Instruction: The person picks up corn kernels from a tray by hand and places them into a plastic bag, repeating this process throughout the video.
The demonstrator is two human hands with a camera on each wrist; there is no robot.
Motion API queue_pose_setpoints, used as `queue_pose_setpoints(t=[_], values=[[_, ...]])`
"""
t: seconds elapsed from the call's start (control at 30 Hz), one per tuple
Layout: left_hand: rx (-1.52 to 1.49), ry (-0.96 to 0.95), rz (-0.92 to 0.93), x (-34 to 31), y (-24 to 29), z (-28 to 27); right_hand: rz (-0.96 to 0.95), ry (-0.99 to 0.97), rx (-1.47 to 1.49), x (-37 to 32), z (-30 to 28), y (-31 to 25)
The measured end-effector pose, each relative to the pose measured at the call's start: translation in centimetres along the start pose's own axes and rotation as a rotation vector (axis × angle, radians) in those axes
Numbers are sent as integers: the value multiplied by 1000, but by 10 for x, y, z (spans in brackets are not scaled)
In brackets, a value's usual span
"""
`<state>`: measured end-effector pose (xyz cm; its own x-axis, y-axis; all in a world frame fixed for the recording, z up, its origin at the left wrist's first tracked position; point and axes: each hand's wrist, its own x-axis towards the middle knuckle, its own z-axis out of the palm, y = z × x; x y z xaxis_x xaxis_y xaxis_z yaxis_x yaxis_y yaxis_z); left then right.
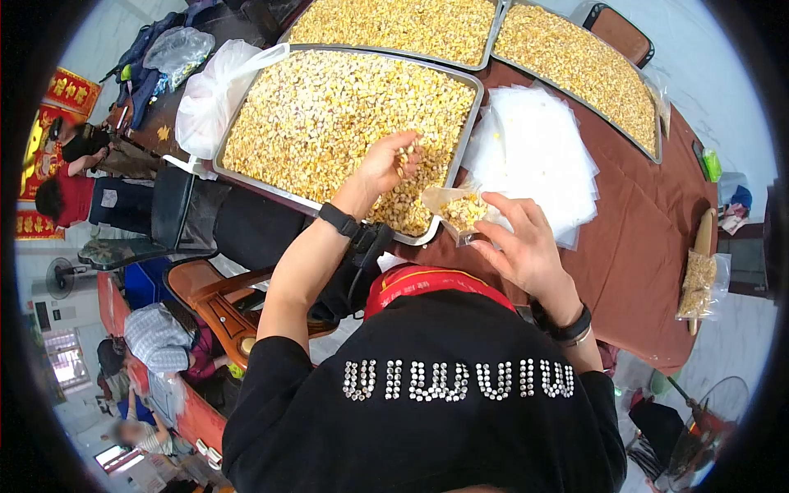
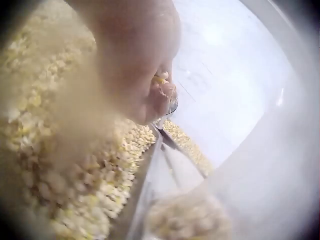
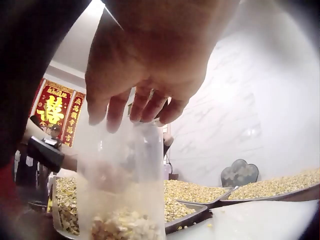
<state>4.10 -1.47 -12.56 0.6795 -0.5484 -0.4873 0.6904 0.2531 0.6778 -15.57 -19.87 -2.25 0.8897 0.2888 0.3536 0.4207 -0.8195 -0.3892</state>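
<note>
My left hand (image 1: pixel 388 164) is above the near metal tray (image 1: pixel 475 123), its curled fingers holding some yellow and pale kernels. In the left wrist view a few kernels (image 2: pixel 161 79) show between the fingertips. To the right of it, my right hand (image 1: pixel 522 246) grips a clear plastic bag (image 1: pixel 440 199) at the tray's near right corner. From the right wrist the bag (image 3: pixel 122 170) hangs below the fingers, with yellow and pale kernels in its bottom part. Loose kernels (image 1: pixel 329 123) fill the near tray.
A stack of clear plastic bags (image 1: pixel 534 156) lies on the brown tablecloth (image 1: pixel 637 238), right of the tray. Two more kernel-filled trays stand behind. A white plastic bag (image 1: pixel 215 103) sits left of the near tray. A filled bag (image 1: pixel 699 283) lies at the table's right edge.
</note>
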Motion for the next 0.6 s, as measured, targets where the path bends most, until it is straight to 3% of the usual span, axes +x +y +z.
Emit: queue_pose_setpoints(t=[0.07, 0.17, 0.37, 0.43, 0.47, 0.57, 0.6], values=[[-356, -42, -61, -2, 6, 0, -35, -10, -36, -5, 3, 3], [-527, -153, -68, -10, 19, 1, -60, -23, -61, -9, 8, 5], [-539, -165, -45, -33, 33, 27, 5, -38, -49, 2, 12, 3], [-529, -305, -9, -50, 35, 49, 2, -56, -52, 4, 17, 5], [-504, -230, -14, -60, 35, 65, 2, -54, -52, 4, 20, 5], [-388, -240, 12, -81, 23, 99, 8, -76, -53, 6, 23, 5], [-353, -324, 35, -78, 15, 101, 16, -101, -53, 5, 23, 4]])
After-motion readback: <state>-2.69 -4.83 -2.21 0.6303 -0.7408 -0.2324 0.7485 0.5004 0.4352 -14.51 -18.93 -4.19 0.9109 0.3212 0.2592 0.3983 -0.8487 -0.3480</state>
